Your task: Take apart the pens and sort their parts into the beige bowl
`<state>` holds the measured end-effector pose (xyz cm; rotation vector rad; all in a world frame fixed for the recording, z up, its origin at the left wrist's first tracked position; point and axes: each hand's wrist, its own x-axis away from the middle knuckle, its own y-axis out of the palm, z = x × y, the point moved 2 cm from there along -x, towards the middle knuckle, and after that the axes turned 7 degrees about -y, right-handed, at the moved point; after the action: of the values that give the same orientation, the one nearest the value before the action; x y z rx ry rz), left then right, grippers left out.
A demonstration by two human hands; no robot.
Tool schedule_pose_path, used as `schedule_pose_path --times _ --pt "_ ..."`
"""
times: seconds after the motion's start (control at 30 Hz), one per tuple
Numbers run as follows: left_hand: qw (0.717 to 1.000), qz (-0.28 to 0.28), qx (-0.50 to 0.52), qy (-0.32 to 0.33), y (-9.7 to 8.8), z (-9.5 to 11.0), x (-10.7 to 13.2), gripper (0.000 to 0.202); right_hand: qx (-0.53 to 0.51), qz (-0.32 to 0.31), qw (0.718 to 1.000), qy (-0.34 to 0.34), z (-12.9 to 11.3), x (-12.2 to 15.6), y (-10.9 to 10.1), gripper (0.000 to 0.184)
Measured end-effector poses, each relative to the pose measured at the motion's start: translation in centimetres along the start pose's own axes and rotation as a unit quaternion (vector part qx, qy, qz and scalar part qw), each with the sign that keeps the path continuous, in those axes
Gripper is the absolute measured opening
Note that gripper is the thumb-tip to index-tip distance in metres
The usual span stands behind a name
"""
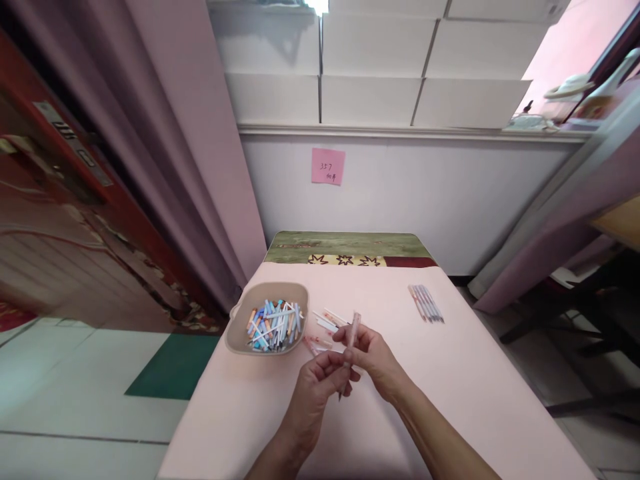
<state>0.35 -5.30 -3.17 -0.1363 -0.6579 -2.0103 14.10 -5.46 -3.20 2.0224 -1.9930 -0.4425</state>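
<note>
A pinkish, see-through pen [355,328] is held upright at a slight tilt between both hands, its dark tip pointing down toward me. My left hand [324,381] is closed around the lower part. My right hand [369,353] pinches the barrel higher up. Just beyond my hands lie loose pen parts: white refill tubes [327,325] and pinkish barrel pieces [320,343], partly hidden by my fingers. To the left stands a beige basin [234,341] filled with blue, orange and white pen pieces [274,325]. Several pens [426,304] lie side by side at the right.
A pale pink cloth [470,400] covers the table, leaving its green patterned far end [345,241] bare. Behind it is a white wall with a pink note [328,167] and stacked white boxes [373,100]. Curtains and a red door [55,220] stand to the left.
</note>
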Motion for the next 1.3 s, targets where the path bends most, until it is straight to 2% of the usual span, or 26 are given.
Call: schedule_pose_path --times 0.2,0.3,0.4,0.6,0.77,0.9,1.03,1.2,1.3 --pt "1.0 0.006 0.007 0.0 -0.3 0.0 0.0 0.02 -0.026 -0.068 0.997 0.014 -0.1 0.2 0.2 0.038" --pt "1.0 0.001 0.01 0.006 -0.3 -0.1 -0.1 0.02 -0.027 -0.043 0.999 0.018 0.2 0.0 0.4 0.035" --pt "1.0 -0.002 0.011 0.003 -0.2 -0.1 0.0 0.02 -0.015 -0.022 0.999 0.018 0.1 0.0 0.5 0.04" --pt "1.0 0.004 0.021 -0.004 -0.4 -0.1 -0.1 0.02 -0.029 -0.077 0.996 0.028 0.3 0.1 0.3 0.038" --pt "1.0 0.023 0.002 0.004 -0.3 -0.2 -0.3 0.021 0.004 -0.002 0.999 0.034 0.8 -0.3 0.2 0.039" --pt "1.0 0.022 0.017 -0.011 -0.4 -0.1 -0.2 0.021 -0.005 -0.036 0.999 0.015 0.5 0.0 0.2 0.04" --pt "0.999 0.014 0.028 -0.012 -0.5 -0.2 -0.2 0.02 -0.028 -0.072 0.997 0.029 0.6 0.1 -0.1 0.039" --pt "0.999 0.028 0.001 0.014 -0.6 -0.6 -0.6 0.018 -0.03 0.001 0.999 0.018 0.7 -0.4 0.3 0.033" --pt "0.998 0.049 -0.029 0.031 -0.8 -1.0 -0.7 0.02 -0.033 0.017 0.999 0.014 1.0 -0.4 0.9 0.035"
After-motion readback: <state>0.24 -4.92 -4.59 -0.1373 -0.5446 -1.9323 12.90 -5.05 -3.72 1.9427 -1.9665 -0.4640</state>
